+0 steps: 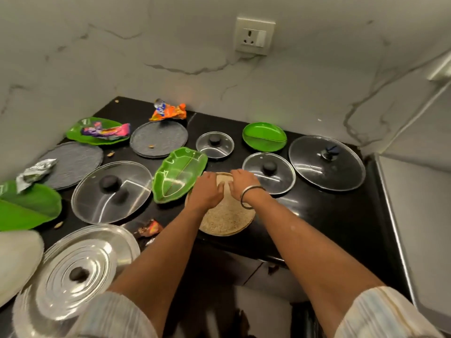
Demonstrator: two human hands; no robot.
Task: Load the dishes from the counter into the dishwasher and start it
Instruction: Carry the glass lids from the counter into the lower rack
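**Now both hands on the tan plate stack**

Right at the centre of the frame we have both hands down on a stack of round, speckled tan plates (225, 217) that sits at the front edge of the black counter (329, 215). Our left hand (206, 191) lies on the stack's far left part, our right hand (240, 184), with a metal bangle (249, 196) on its wrist, on the far right part; the fingers (220, 185) reach over the far rim. Whether they are curled under that rim or only pressing flat we cannot tell. The stack lies directly under the hands and extends toward us, so both hands are equally near, and we judge a lift calls for a hold at the sides of the rim.

The plates look flat, matte and coarse-grained, stacked several deep with edges slightly offset at lower right. A green leaf-shaped dish (179, 175) touches or overlaps the stack at upper left, and a glass lid (268, 173) sits just beside it at upper right, so both could be nudged.
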